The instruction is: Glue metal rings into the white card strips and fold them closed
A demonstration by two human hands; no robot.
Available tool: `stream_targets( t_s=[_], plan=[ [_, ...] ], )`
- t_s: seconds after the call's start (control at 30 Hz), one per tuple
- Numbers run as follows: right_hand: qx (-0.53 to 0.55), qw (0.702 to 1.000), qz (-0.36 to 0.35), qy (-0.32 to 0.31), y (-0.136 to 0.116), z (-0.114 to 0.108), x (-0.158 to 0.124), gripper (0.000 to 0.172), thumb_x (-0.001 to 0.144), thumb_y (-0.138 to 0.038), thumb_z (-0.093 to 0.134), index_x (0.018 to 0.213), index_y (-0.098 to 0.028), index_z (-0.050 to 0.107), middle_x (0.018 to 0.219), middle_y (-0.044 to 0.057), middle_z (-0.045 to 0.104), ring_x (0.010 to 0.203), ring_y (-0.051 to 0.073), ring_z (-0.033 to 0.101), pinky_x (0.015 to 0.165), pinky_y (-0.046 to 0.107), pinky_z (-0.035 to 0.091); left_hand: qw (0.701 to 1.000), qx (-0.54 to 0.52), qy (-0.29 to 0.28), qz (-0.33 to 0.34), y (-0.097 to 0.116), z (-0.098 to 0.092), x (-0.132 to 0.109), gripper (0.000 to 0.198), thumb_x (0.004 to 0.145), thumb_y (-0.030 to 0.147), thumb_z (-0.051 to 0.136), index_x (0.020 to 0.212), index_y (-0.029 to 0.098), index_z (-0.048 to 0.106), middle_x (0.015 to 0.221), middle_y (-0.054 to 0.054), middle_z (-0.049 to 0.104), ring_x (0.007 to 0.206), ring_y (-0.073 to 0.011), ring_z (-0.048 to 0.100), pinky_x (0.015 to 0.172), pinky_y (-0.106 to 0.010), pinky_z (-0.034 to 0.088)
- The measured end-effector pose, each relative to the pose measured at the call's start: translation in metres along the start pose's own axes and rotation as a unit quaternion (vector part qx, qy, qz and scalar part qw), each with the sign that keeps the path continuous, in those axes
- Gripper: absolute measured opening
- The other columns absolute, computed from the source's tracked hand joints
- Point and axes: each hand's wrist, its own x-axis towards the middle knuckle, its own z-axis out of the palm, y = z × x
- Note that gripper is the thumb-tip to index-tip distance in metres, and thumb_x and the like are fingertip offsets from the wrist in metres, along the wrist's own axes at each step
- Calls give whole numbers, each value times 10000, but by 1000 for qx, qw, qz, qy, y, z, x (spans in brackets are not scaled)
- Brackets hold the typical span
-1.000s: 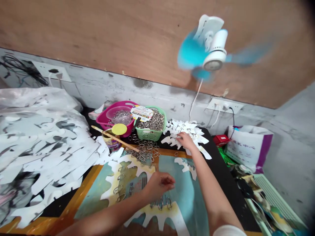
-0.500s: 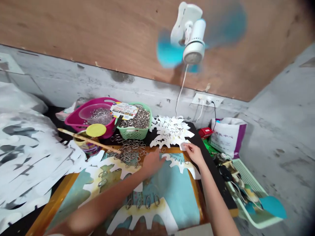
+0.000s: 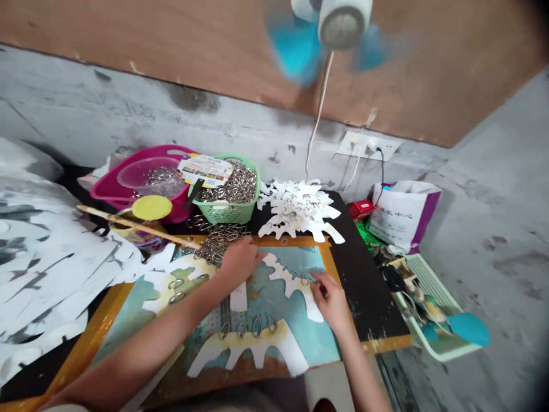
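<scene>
My left hand (image 3: 240, 263) is over the near edge of a pile of metal rings (image 3: 221, 237). The back of the hand hides most of its fingers, and its thumb points right. My right hand (image 3: 330, 300) has curled fingers, with the tips together at the right edge of a curved white cut-out piece (image 3: 291, 281), beside a ring. This toothed piece lies on the light-blue board and carries several small rings along its upper edge. Nearer me rests another white cut-out (image 3: 253, 349) with upright rings set on a yellowish strip. A third cut-out (image 3: 160, 286) with rings lies left.
Behind the board stand a pink basket (image 3: 100, 186) and a green basket (image 3: 227, 213) of metal rings. A wooden stick (image 3: 128, 224) lies across a tub. Finished-looking cut-outs (image 3: 300, 209) are stacked behind. White sheets (image 3: 38, 257) heap up at left; a fan (image 3: 343, 26) spins overhead.
My left hand has moved left from the cut-out to the ring pile. My right hand has come down from the stack to the cut-out, which has shifted left and turned. The view has tilted down.
</scene>
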Motion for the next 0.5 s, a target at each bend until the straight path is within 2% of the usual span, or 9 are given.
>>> stream_targets(
  t_s=[0.07, 0.1, 0.13, 0.2, 0.27, 0.33, 0.43, 0.5],
  plan=[
    [-9, 1000, -15, 10, -4, 2, 3, 229, 909, -254, 511, 1034, -170, 684, 1036, 109, 590, 656, 152, 602, 688, 295, 512, 996, 26, 62, 67, 12, 6, -10, 244, 946, 290, 504, 996, 148, 696, 1380, -176, 518, 1265, -391, 465, 1013, -519, 338],
    [-13, 1000, -22, 1, -5, 2, 5, 224, 907, -241, 507, 1018, -175, 691, 1057, 109, 569, 642, 141, 592, 678, 290, 508, 989, 23, 76, 122, 22, 11, -13, 238, 948, 249, 495, 1092, 174, 669, 1438, -149, 476, 1335, -391, 389, 1044, -539, 296],
    [-20, 999, -28, -12, -5, 1, 8, 220, 905, -226, 505, 1000, -182, 699, 1063, 105, 556, 645, 138, 591, 671, 284, 503, 982, 3, 69, 177, 32, 18, -15, 260, 940, 213, 499, 1162, 201, 634, 1445, -125, 478, 1361, -376, 360, 1056, -542, 276],
    [-47, 997, -48, -46, -6, -1, 13, 215, 901, -195, 504, 976, -193, 706, 1035, 93, 552, 681, 149, 600, 663, 275, 495, 968, -62, 7, 245, 51, 33, -14, 325, 902, 183, 552, 1224, 215, 580, 1362, -114, 559, 1311, -337, 429, 1043, -502, 299],
    [-76, 992, -68, -68, -6, -3, 17, 206, 896, -171, 507, 959, -192, 702, 1000, 84, 560, 724, 166, 610, 669, 273, 491, 960, -119, -48, 250, 66, 48, -7, 382, 838, 165, 620, 1215, 184, 563, 1240, -122, 628, 1215, -323, 507, 1006, -459, 330],
    [-90, 989, -84, -84, -6, -4, 20, 192, 897, -159, 507, 942, -194, 691, 974, 76, 569, 760, 178, 616, 684, 272, 489, 957, -146, -70, 240, 74, 60, 1, 428, 779, 145, 666, 1192, 162, 557, 1123, -115, 673, 1121, -318, 560, 971, -439, 346],
    [-97, 985, -98, -101, -7, -4, 22, 180, 908, -153, 497, 914, -203, 670, 941, 63, 574, 793, 184, 617, 706, 267, 486, 955, -171, -86, 228, 75, 73, 11, 459, 735, 138, 699, 1167, 178, 549, 982, -71, 716, 1020, -294, 605, 923, -405, 374],
    [-104, 984, -101, -105, -7, -2, 22, 176, 923, -158, 474, 897, -193, 644, 918, 65, 565, 779, 187, 609, 687, 266, 482, 950, -190, -95, 229, 72, 77, 13, 465, 735, 137, 697, 1167, 203, 539, 982, -48, 725, 1006, -272, 613, 892, -369, 395]
  ],
)
